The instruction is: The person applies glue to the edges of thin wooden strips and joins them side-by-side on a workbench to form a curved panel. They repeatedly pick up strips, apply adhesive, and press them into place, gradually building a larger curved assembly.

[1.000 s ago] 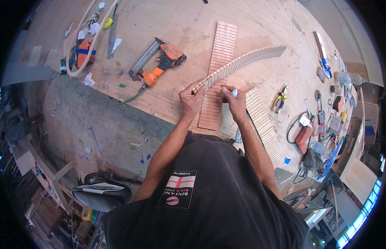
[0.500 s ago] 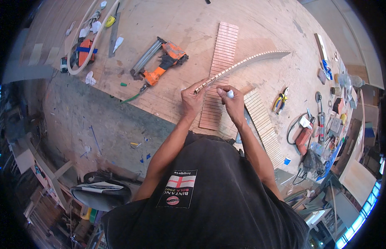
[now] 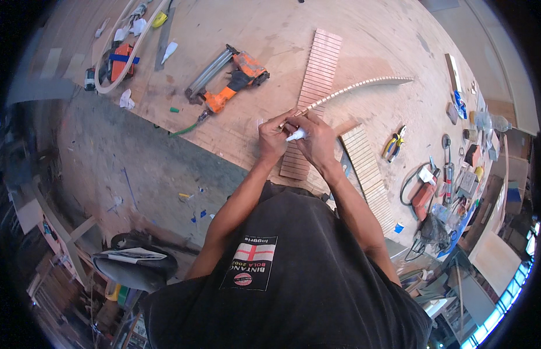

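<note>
My left hand [image 3: 272, 141] is closed on the near end of a bent, slotted wood strip [image 3: 363, 86], which stands on edge and curves away to the far right. A small white squeeze bottle [image 3: 297, 135] is in my right hand [image 3: 320, 144], its narrow end pointing toward my left hand. The fingers of both hands meet at the strip's end and partly hide it. Beneath the bent strip lies a flat slotted wood strip [image 3: 324, 55]. Another slotted strip [image 3: 368, 174] rests on the bench by my right forearm.
An orange nail gun [image 3: 234, 80] with a green hose lies left of my hands on the wooden bench [image 3: 270, 52]. Pliers [image 3: 393, 143], a red power tool [image 3: 424, 196] and assorted small items occupy the right side. Another white bottle [image 3: 170, 52] lies at the far left.
My right hand has moved left to the strip's end and now meets my left hand there. The white bottle has turned its narrow end leftward. The view has shifted slightly.
</note>
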Motion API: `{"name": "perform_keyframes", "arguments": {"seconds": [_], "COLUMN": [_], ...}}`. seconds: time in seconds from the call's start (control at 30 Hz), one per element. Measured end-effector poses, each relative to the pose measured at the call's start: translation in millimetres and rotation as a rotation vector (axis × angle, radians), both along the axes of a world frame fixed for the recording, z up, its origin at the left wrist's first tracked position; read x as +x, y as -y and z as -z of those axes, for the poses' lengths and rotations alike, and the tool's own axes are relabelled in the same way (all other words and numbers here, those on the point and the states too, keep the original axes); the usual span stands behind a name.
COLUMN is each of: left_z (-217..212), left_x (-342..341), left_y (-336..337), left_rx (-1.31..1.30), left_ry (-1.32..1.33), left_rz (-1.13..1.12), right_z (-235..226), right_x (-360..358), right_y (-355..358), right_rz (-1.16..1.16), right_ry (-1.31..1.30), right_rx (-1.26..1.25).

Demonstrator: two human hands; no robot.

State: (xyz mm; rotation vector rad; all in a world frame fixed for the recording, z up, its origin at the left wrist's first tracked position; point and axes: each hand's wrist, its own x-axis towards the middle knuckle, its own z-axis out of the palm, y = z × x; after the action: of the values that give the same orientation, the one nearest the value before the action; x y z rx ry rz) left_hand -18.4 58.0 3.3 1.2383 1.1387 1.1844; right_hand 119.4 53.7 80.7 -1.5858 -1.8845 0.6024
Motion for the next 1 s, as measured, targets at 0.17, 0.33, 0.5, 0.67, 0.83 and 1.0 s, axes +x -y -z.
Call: {"name": "perform_keyframes", "arguments": {"seconds": [0.17, 0.33, 0.5, 0.67, 0.83, 1.0], "left_z": [6, 4, 7, 7, 1, -3], "left_x": [1, 3, 8, 4, 5, 2], "left_y": [1, 1, 3, 4, 4, 4], "left_rx": [0.074, 0.002, -0.048, 0.037, -0.016, 0.086], "left_ry": [-0.067, 0.013, -0.016, -0.175, -0.006, -0.142], "left_rz": [-0.042, -0.021, -0.006, 0.001, 0.012, 0.017], "right_z": [1, 4, 21, 16, 6, 8], "right_x": [-2, 3, 15, 34, 45, 54], "right_y": [-4, 0, 13, 21, 26, 29], "right_rz": [0.03, 0.007, 0.04, 0.049, 0.139, 0.091], "right_ry": [0.002, -0.044, -0.17, -0.071, -0.324, -0.279], "right_rx": [-0.085, -0.134, -0.085, -0.193, -0.373, -0.408]}}
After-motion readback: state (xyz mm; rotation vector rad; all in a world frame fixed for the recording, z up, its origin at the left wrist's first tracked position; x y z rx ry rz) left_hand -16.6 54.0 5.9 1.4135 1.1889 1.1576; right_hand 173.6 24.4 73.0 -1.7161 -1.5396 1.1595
